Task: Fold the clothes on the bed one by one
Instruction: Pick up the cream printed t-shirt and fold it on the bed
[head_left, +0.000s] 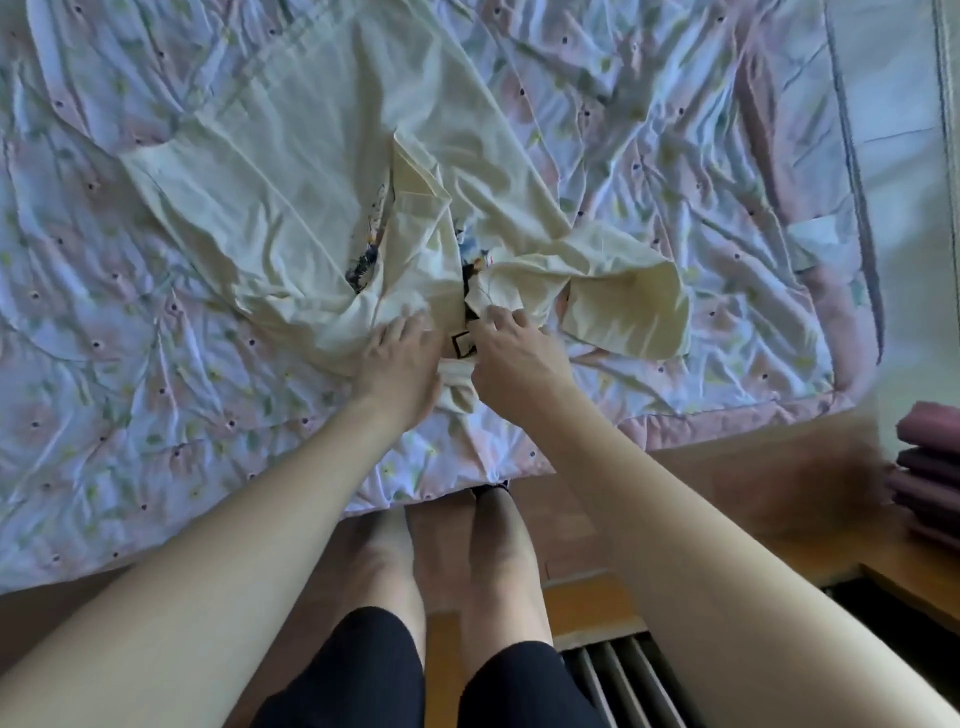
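Bed cover: a crumpled floral quilt in pale blue and pink spreads across the bed.
Garment: a cream cotton T-shirt with a coloured print lies rumpled on the quilt's middle, one sleeve out to the left, the other bunched to the right.
Left hand: the left hand rests flat on the shirt's near edge, fingers straight and slightly spread.
Right hand: the right hand, just beside the left, has its fingers curled and pinches a fold of the shirt's cloth by the black label.
Stack: folded maroon cloths sit piled on a wooden surface at the far right, well apart from the shirt.
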